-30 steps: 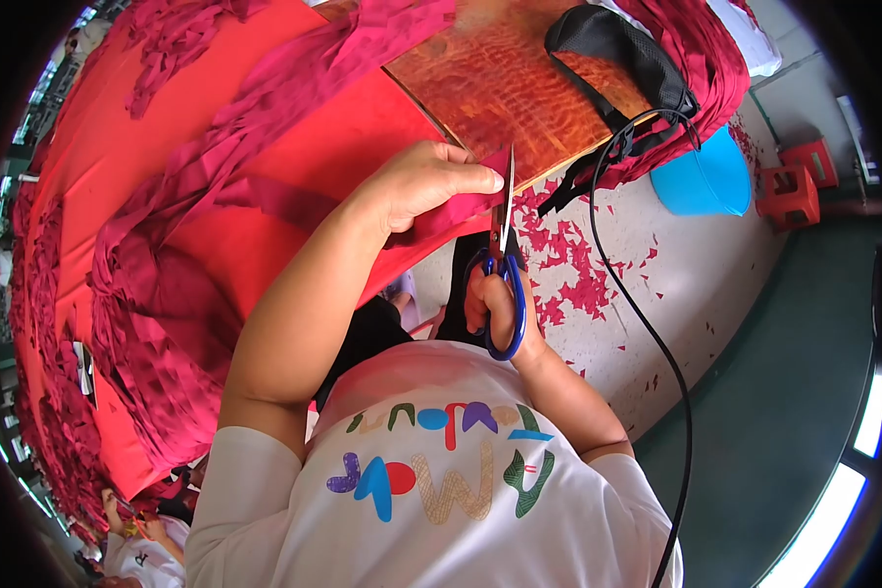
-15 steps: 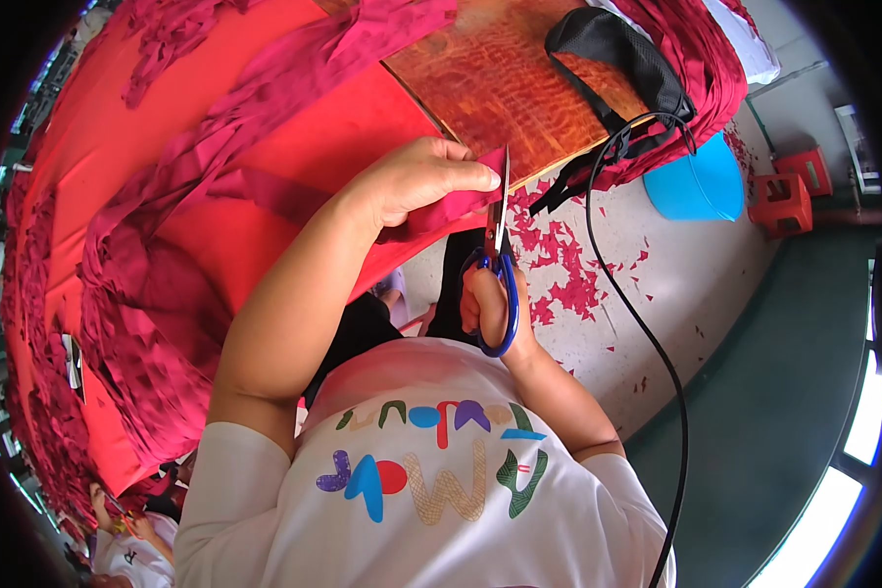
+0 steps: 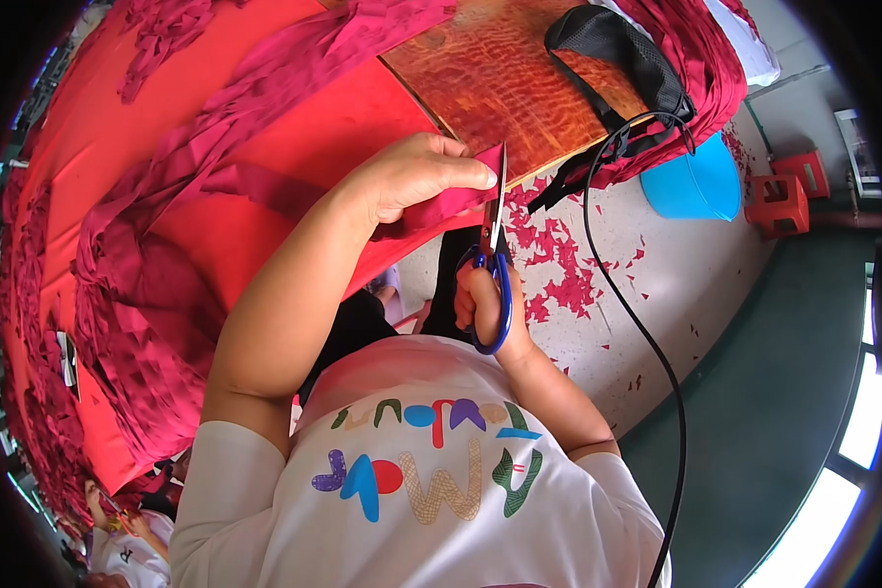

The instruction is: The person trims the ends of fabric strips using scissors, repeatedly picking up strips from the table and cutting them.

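Observation:
My left hand pinches the end of a dark red fabric strip between thumb and fingers, near the table's front edge. The strip's pointed end lies against the blades of a pair of scissors with blue handles. My right hand grips those handles, and the blades point away from me. They look closed or nearly so, right beside my left thumb. The rest of the strip trails left across the red-covered table into a heap of the same fabric.
A black bag and more red fabric lie at the table's far right. A black cable hangs down on the right. Fabric scraps, a blue bucket and red stools are on the floor. Another person is at lower left.
My right hand and the scissors have shifted very slightly left. The left hand keeps its pinch on the fabric strip, almost unmoved.

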The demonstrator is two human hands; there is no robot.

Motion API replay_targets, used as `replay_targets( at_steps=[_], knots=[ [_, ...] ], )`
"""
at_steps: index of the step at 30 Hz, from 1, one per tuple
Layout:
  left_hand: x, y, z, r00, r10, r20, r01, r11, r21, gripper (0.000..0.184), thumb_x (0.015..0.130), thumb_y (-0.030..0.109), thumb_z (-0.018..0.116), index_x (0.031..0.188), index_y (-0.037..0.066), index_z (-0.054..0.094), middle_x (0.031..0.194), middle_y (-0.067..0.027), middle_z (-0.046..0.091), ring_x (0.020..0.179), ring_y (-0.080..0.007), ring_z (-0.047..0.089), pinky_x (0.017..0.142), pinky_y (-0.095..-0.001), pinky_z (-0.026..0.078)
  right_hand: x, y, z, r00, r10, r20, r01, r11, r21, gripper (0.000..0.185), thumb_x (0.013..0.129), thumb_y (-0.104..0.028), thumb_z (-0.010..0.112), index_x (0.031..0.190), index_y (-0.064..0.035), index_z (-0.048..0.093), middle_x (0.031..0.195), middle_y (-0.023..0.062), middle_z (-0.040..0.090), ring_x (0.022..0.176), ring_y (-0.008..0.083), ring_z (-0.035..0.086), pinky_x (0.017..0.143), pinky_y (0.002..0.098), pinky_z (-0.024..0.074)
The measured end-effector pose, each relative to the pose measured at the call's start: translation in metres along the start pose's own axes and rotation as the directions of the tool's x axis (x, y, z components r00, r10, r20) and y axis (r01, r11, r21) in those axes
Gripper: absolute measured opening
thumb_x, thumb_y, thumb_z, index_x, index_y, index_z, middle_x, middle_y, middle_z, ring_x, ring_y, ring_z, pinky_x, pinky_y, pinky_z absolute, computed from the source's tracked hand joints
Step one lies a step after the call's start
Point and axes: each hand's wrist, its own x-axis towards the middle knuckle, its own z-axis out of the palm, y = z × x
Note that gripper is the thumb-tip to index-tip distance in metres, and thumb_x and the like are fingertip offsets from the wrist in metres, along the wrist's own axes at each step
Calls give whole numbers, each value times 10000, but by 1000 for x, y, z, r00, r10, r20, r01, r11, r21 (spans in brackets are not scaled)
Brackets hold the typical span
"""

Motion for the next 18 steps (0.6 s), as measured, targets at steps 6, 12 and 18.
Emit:
replay_targets(
  at_steps=[6,12,18],
  knots=[
    [-1,2,2,1000,-11,16,10,999,35,215,778,212,737,894,33,707,864,-47,696,823,-115,616,818,-262,451,6,11,-9,995,-51,88,51,999,12,209,851,-149,529,698,-9,505,532,54,511,431,140,490,424,278,394],
    [0,1,1,1000,-6,-5,6,998,64,229,766,214,747,892,27,706,859,-47,695,830,-117,616,823,-263,453,5,9,-9,992,-84,90,86,996,-20,215,846,-151,526,688,-7,503,521,53,501,434,139,487,435,272,393],
    [1,-1,0,1000,-13,0,13,998,65,249,763,208,749,909,13,698,871,-57,694,841,-124,617,837,-261,454,5,9,-9,986,-128,109,129,992,-5,220,847,-160,518,688,-10,500,525,51,498,449,132,470,447,269,377]
  ],
)
